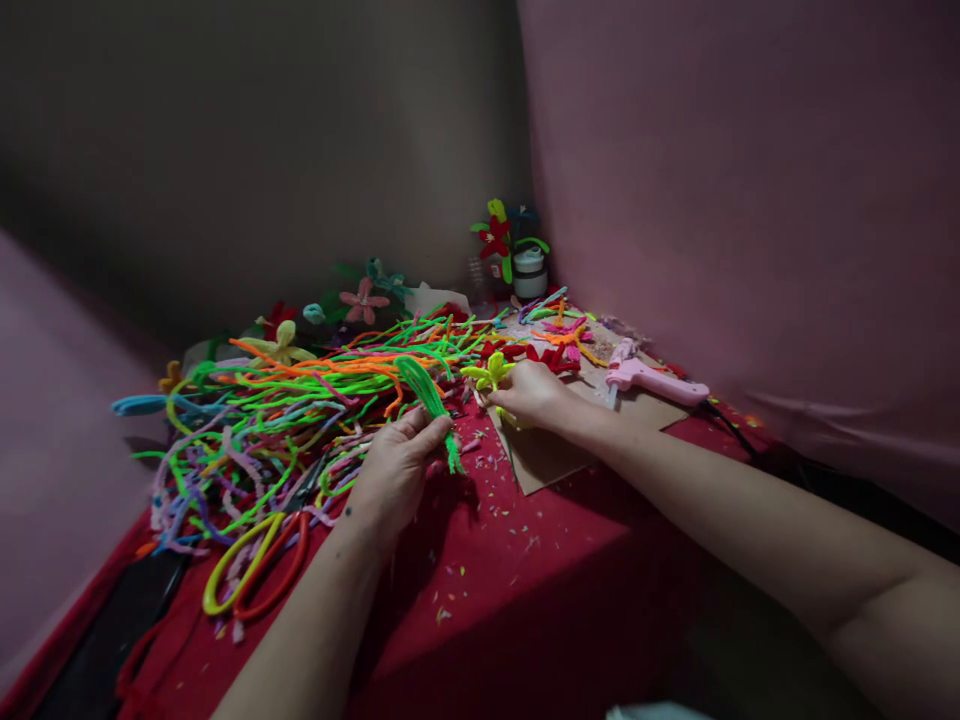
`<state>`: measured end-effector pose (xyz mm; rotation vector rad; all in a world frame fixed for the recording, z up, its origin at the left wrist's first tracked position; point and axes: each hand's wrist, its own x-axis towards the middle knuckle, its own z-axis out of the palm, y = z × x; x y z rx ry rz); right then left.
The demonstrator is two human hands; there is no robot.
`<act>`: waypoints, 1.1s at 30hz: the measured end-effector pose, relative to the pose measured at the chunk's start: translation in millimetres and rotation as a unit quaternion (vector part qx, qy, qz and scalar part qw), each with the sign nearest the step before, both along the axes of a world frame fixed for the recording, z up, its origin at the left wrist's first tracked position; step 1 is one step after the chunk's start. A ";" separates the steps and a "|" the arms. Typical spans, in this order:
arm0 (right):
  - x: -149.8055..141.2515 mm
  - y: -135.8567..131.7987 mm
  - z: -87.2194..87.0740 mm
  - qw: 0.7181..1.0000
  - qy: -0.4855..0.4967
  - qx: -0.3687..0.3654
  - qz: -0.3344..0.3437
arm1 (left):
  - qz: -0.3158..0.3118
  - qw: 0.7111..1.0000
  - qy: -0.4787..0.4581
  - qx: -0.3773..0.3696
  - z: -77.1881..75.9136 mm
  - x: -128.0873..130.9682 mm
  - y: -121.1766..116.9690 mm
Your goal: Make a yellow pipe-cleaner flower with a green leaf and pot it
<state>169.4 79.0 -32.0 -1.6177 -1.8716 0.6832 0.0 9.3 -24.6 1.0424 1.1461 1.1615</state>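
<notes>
Pinched between thumb and fingers of my left hand is a green pipe-cleaner leaf, its twisted tail pointing down past the thumb. My right hand is closed on a yellow pipe-cleaner flower, above the left edge of a piece of cardboard. Part of the flower is hidden by the fingers. Just beyond that hand lie red pipe-cleaner pieces. A large heap of loose pipe cleaners, mostly green and orange, spreads beside and behind my left hand.
A pink glue gun rests on the cardboard at right, its cord trailing off. Scissors with yellow and red handles lie at the front left. Finished flowers and a small lidded jar stand at the back. Clippings dot the red cloth.
</notes>
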 end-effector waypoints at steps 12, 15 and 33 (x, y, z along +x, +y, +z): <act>5.3 -5.1 6.8 0.972 0.222 -0.069 0.013 | -0.037 0.997 -0.063 -0.012 -4.0 -4.3 5.1; 9.3 -15.8 17.9 0.948 0.310 -0.069 0.032 | -0.054 0.995 -0.077 0.019 -3.8 -5.4 5.2; -18.2 -37.7 25.0 0.800 0.572 -0.132 0.124 | 0.026 0.988 -0.146 0.031 -4.1 5.1 5.9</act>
